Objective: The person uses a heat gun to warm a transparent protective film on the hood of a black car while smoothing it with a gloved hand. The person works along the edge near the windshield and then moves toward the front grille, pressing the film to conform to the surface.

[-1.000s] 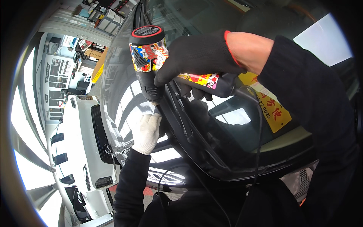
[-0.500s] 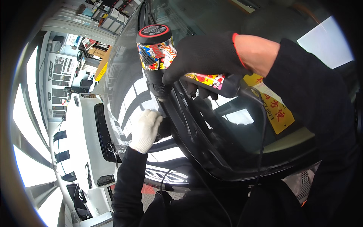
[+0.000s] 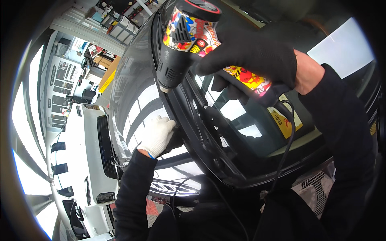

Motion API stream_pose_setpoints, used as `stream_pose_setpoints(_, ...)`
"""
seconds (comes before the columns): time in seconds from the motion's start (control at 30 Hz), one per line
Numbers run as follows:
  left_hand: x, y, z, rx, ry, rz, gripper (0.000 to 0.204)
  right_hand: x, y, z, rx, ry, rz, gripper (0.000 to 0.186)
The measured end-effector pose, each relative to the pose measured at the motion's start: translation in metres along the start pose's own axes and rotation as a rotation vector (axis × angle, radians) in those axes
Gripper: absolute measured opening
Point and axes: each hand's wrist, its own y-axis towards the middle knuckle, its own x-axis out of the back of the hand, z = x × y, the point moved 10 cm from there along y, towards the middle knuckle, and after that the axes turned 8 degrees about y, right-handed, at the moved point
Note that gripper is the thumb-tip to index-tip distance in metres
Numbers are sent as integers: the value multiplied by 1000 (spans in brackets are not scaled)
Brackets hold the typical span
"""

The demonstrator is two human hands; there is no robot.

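Observation:
My right hand (image 3: 257,56), in a black glove, is wrapped round the grip of a heat gun (image 3: 192,34) covered in colourful stickers. Its nozzle tilts down toward the edge of a glossy dark car bonnet (image 3: 130,76), beside the black trim (image 3: 181,108) below the windscreen (image 3: 253,150). A black cable (image 3: 286,150) hangs from the gun's handle. Nearer to me, my left hand (image 3: 157,136), in a white knitted glove, rests at the bonnet's rear edge with its fingers curled. A dark patch lies beside those fingers; whether they hold anything is hidden.
To the left stands a white vehicle (image 3: 89,154) close to the bonnet. A yellow card (image 3: 286,118) shows at the windscreen. Shelving (image 3: 120,28) and a cardboard box (image 3: 109,76) are further back. Another thin cable (image 3: 225,201) runs across near my body.
The heat gun and my right hand have shifted, with the nozzle now slanting toward the lower left. My left hand stays at the bonnet edge, slightly turned.

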Motion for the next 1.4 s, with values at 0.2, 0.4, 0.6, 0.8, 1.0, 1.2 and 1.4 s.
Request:
stream_pose_setpoints(0.2,-5,0,1,84,120,-8,18,-4,-9,-9,4,76,41,52)
stream_pose_setpoints(0.4,-17,0,10,142,11,3,21,-7,-9,-11,40,147,72,51)
stream_pose_setpoints(0.6,-12,5,23,177,-282,-11,15,-9,-9,-9,88,108,141,50)
stream_pose_setpoints(0.8,-14,8,12,171,-176,121,26,-5,-12,-18,0,104,101,48)
stream_pose_setpoints(1.0,-11,14,11,54,-133,92,16,-4,-11,-16,-16,-32,85,47)
stream_pose_setpoints(1.2,-19,13,-1,-29,53,57,11,-2,-12,-19,-22,-31,35,47)
stream_pose_setpoints(1.4,-20,13,-7,-83,138,68,11,-6,-11,-23,-1,1,118,47)
